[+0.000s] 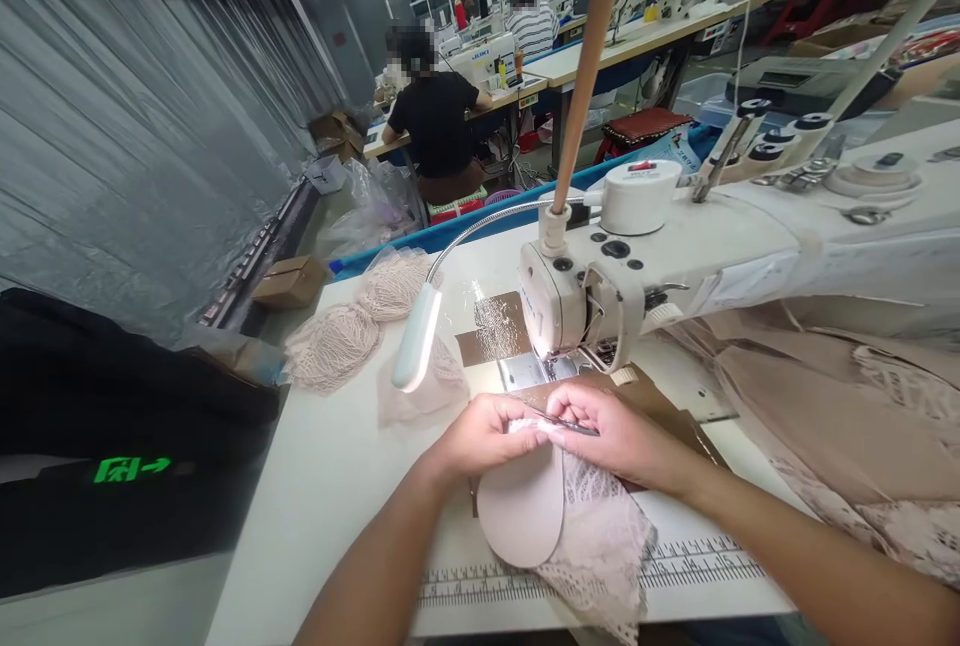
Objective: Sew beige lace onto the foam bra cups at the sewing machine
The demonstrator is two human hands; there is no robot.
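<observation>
Below the sewing machine's needle area, my left hand [487, 434] pinches the upper edge of a pale pink padded bra cup [521, 511] with lace [600, 516] attached. The cup and lace hang down over the table's front edge area. Close beside it, my right hand [611, 431] is closed around slim dark thread snips [579, 425], whose tips point left toward the pinched edge. Its fingers also meet the fabric there. The fingertips of both hands nearly touch, and the exact spot between them is partly hidden.
The sewing machine [559, 296] stands just beyond my hands, with a bendable lamp [418, 338] at its left. Lace cups [334, 346] and sheer fabric [420, 386] lie left. Beige lace garments [817, 416] pile up right. A ruler strip [697, 561] runs along the front. A co-worker [435, 116] sits ahead.
</observation>
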